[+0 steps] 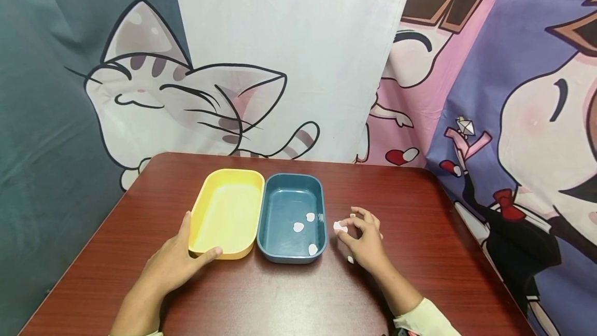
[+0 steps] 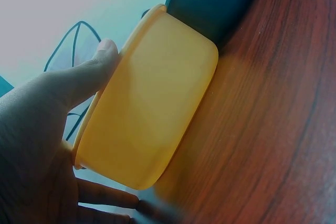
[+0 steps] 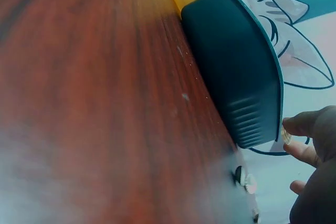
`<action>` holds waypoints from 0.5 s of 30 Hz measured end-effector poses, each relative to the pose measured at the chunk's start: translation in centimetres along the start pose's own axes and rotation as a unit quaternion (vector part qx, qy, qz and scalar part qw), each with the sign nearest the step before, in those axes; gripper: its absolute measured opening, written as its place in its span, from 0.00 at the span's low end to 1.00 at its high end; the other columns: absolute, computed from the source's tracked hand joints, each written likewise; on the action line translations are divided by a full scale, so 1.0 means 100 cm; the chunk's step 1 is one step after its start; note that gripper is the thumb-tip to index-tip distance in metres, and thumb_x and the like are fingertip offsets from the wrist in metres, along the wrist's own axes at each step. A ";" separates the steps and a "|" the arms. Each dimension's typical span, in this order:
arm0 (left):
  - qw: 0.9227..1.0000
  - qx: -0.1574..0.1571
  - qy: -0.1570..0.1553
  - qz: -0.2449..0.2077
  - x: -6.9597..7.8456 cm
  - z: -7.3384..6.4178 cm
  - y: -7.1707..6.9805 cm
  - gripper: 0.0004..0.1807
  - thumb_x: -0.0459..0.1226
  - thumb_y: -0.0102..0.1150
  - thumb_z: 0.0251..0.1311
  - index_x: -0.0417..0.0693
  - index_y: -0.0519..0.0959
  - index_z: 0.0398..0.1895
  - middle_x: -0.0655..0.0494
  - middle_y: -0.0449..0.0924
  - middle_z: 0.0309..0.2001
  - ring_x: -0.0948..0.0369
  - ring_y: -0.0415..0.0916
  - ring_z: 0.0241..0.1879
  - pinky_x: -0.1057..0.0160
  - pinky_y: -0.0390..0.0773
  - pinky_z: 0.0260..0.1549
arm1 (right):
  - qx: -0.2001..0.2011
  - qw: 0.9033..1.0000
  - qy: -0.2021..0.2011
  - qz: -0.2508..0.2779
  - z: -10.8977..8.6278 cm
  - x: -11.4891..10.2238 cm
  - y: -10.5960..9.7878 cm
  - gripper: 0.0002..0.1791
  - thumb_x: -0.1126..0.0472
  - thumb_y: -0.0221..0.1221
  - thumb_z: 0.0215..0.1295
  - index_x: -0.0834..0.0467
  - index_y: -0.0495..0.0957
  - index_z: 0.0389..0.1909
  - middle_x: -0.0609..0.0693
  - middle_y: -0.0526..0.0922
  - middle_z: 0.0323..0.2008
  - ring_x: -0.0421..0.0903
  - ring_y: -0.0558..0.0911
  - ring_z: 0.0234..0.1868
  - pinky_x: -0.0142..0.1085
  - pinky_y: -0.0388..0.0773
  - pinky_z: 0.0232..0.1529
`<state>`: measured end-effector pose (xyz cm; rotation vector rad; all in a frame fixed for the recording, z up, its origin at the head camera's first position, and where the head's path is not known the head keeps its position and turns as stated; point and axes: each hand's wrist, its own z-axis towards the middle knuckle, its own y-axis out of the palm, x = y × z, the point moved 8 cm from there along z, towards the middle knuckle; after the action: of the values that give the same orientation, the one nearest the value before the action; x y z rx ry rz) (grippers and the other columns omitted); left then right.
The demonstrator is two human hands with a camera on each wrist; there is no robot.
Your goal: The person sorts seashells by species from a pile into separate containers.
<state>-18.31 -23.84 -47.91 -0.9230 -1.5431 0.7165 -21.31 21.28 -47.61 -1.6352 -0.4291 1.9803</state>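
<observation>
My left hand rests on the near left corner of a yellow tray, thumb over the near rim and straight fingers along the outer left side. Between the thumb and fingertips of my right hand is pinched a small white shell-like piece, just right of a dark blue tray. It looks beige and ridged in the right wrist view, where the shell-like piece shows beside the blue rim. Three white pieces lie inside the blue tray.
Both trays stand side by side on a brown wooden table. Loose white pieces lie near my right hand, one nearer me and another beyond the fingers. Behind the table hangs a cartoon-printed cloth.
</observation>
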 end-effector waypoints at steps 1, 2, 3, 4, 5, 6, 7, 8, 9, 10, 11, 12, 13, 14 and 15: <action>1.000 0.000 0.000 0.000 0.000 0.000 0.000 0.77 0.79 0.58 0.62 0.40 0.27 0.89 0.22 0.59 0.81 0.27 0.70 0.74 0.24 0.76 0.56 | 0.003 1.000 0.003 -0.003 0.001 -0.002 -0.001 0.05 0.60 0.78 0.62 0.51 0.91 0.37 0.57 0.77 0.74 0.61 0.61 0.80 0.71 0.53 0.68; 1.000 0.000 0.001 -0.001 0.000 0.000 0.000 0.77 0.79 0.58 0.62 0.40 0.27 0.89 0.22 0.60 0.81 0.27 0.70 0.74 0.24 0.76 0.56 | 0.005 1.000 0.006 -0.005 0.002 -0.003 -0.001 0.05 0.60 0.78 0.62 0.51 0.91 0.37 0.57 0.77 0.74 0.61 0.62 0.79 0.70 0.54 0.68; 1.000 0.001 0.002 -0.001 0.000 -0.001 0.000 0.77 0.78 0.58 0.62 0.40 0.27 0.89 0.22 0.60 0.81 0.27 0.70 0.74 0.24 0.76 0.56 | 0.008 1.000 0.008 -0.007 0.003 -0.005 -0.002 0.05 0.59 0.78 0.63 0.51 0.91 0.36 0.55 0.77 0.74 0.60 0.63 0.79 0.69 0.55 0.68; 1.000 0.002 0.003 -0.001 0.001 -0.001 0.000 0.77 0.78 0.58 0.62 0.40 0.27 0.89 0.22 0.60 0.81 0.27 0.71 0.74 0.24 0.77 0.56 | 0.010 1.000 0.010 -0.009 0.004 -0.007 -0.003 0.05 0.59 0.78 0.63 0.50 0.91 0.36 0.54 0.77 0.73 0.59 0.64 0.78 0.68 0.56 0.67; 1.000 0.003 0.004 -0.001 0.001 -0.001 0.000 0.77 0.78 0.59 0.62 0.40 0.27 0.89 0.22 0.60 0.81 0.27 0.71 0.74 0.24 0.77 0.56 | 0.011 1.000 0.011 -0.010 0.005 -0.009 -0.003 0.04 0.58 0.77 0.64 0.50 0.91 0.36 0.53 0.77 0.73 0.58 0.65 0.77 0.66 0.57 0.67; 1.000 0.004 0.005 -0.001 0.001 -0.001 0.000 0.77 0.78 0.59 0.62 0.40 0.28 0.89 0.22 0.60 0.81 0.27 0.71 0.74 0.24 0.77 0.56 | 0.013 1.000 0.012 -0.011 0.006 -0.010 -0.003 0.04 0.58 0.77 0.64 0.50 0.91 0.36 0.52 0.77 0.73 0.58 0.66 0.76 0.65 0.58 0.66; 1.000 0.005 0.005 -0.001 0.001 -0.001 0.000 0.77 0.78 0.59 0.62 0.39 0.28 0.89 0.22 0.60 0.81 0.27 0.71 0.74 0.24 0.77 0.55 | 0.014 1.000 0.012 -0.012 0.007 -0.012 -0.004 0.04 0.58 0.77 0.65 0.50 0.91 0.37 0.51 0.77 0.73 0.57 0.67 0.75 0.64 0.59 0.66; 1.000 0.004 0.005 0.000 0.001 -0.001 0.000 0.77 0.78 0.59 0.62 0.39 0.28 0.89 0.22 0.60 0.81 0.27 0.71 0.74 0.24 0.77 0.55 | 0.014 1.000 0.013 -0.011 0.008 -0.013 -0.004 0.04 0.57 0.76 0.65 0.50 0.91 0.37 0.51 0.77 0.73 0.56 0.67 0.74 0.63 0.59 0.65; 1.000 0.004 0.005 0.000 0.001 -0.001 0.000 0.77 0.78 0.59 0.62 0.39 0.28 0.89 0.22 0.60 0.81 0.27 0.71 0.74 0.24 0.77 0.55 | 0.014 1.000 0.013 -0.009 0.009 -0.015 -0.004 0.04 0.57 0.76 0.66 0.50 0.91 0.38 0.50 0.77 0.73 0.56 0.68 0.73 0.61 0.60 0.64; 1.000 0.003 0.004 0.000 0.000 -0.001 0.000 0.77 0.78 0.58 0.62 0.39 0.28 0.89 0.22 0.60 0.81 0.27 0.71 0.74 0.25 0.77 0.55 | 0.014 1.000 0.013 -0.007 0.010 -0.017 -0.004 0.04 0.57 0.76 0.66 0.51 0.91 0.38 0.50 0.77 0.73 0.56 0.68 0.73 0.60 0.61 0.63; 1.000 0.002 0.003 0.000 0.000 -0.001 0.000 0.77 0.78 0.58 0.62 0.39 0.27 0.89 0.22 0.60 0.81 0.27 0.71 0.74 0.24 0.77 0.55 | 0.014 1.000 0.013 -0.004 0.011 -0.019 -0.004 0.04 0.57 0.76 0.67 0.51 0.92 0.38 0.50 0.77 0.73 0.55 0.68 0.73 0.59 0.61 0.63; 1.000 0.001 0.003 0.000 0.000 -0.001 0.000 0.77 0.78 0.58 0.62 0.39 0.27 0.89 0.22 0.60 0.81 0.27 0.71 0.74 0.24 0.77 0.55 | 0.015 1.000 0.014 -0.001 0.011 -0.020 -0.003 0.04 0.57 0.76 0.67 0.51 0.92 0.39 0.50 0.77 0.73 0.55 0.68 0.73 0.57 0.61 0.62; 1.000 0.000 0.002 0.000 0.000 -0.001 0.000 0.77 0.78 0.58 0.62 0.39 0.27 0.89 0.22 0.60 0.81 0.27 0.71 0.74 0.24 0.77 0.55 | 0.014 1.000 0.014 0.005 0.012 -0.022 -0.003 0.04 0.57 0.76 0.67 0.52 0.92 0.39 0.50 0.77 0.73 0.54 0.68 0.72 0.56 0.62 0.61; 1.000 0.000 0.002 0.000 0.000 -0.001 0.000 0.77 0.78 0.58 0.62 0.39 0.27 0.89 0.22 0.60 0.81 0.27 0.71 0.74 0.24 0.77 0.55 | 0.014 1.000 0.013 0.011 0.012 -0.024 -0.003 0.04 0.58 0.76 0.66 0.52 0.92 0.39 0.50 0.77 0.72 0.54 0.68 0.72 0.55 0.63 0.61; 1.000 0.000 0.002 0.000 0.000 0.000 0.000 0.77 0.79 0.58 0.62 0.39 0.27 0.89 0.22 0.60 0.81 0.27 0.71 0.74 0.24 0.77 0.55 | 0.016 1.000 0.012 0.014 0.013 -0.027 -0.002 0.05 0.57 0.77 0.66 0.52 0.92 0.39 0.50 0.78 0.72 0.53 0.69 0.70 0.53 0.64 0.60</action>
<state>-18.28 -23.87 -47.88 -0.9235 -1.5388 0.7148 -22.18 20.01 -45.06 -1.6519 -0.3663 1.9765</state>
